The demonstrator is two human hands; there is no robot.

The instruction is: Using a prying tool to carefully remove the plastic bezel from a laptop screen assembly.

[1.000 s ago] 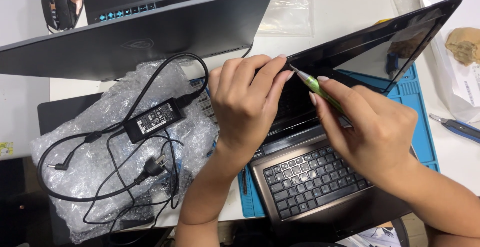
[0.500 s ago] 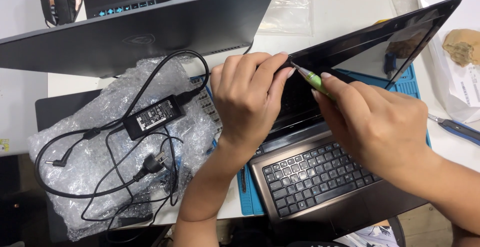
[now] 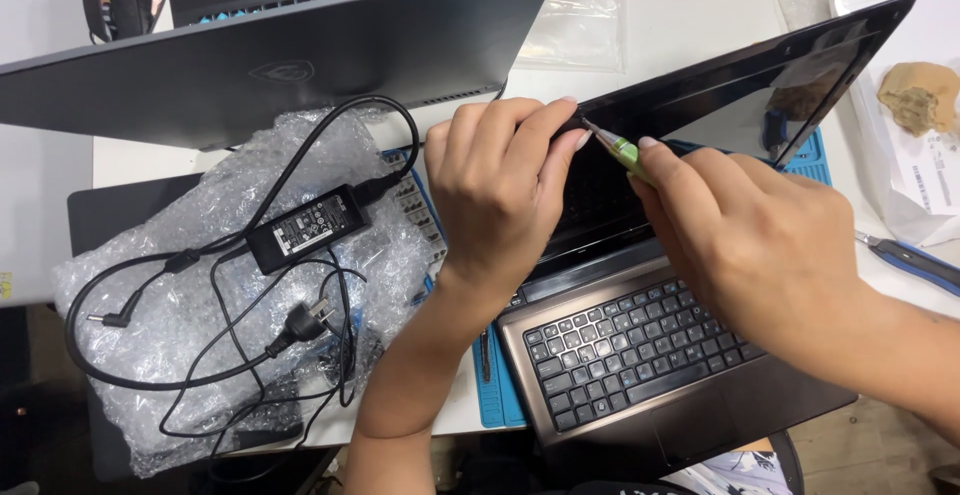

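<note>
A brown laptop [image 3: 640,355] lies open on a blue work mat [image 3: 495,405], its dark screen [image 3: 760,95] tilted back. My left hand [image 3: 500,190] grips the screen's upper left corner, fingers curled over the bezel. My right hand [image 3: 760,235] holds a thin green-handled tool [image 3: 622,150] whose metal tip touches the bezel edge right beside my left fingertips.
A black power adapter [image 3: 305,227] with coiled cable lies on bubble wrap [image 3: 200,325] to the left. A second dark laptop [image 3: 270,55] stands at the back. A blue-handled tool [image 3: 915,260] and papers sit at the right edge. A clear plastic bag [image 3: 570,30] lies behind.
Both hands stay at the screen's corner with only a slight shift. The tool tip stays at the bezel near my left fingers.
</note>
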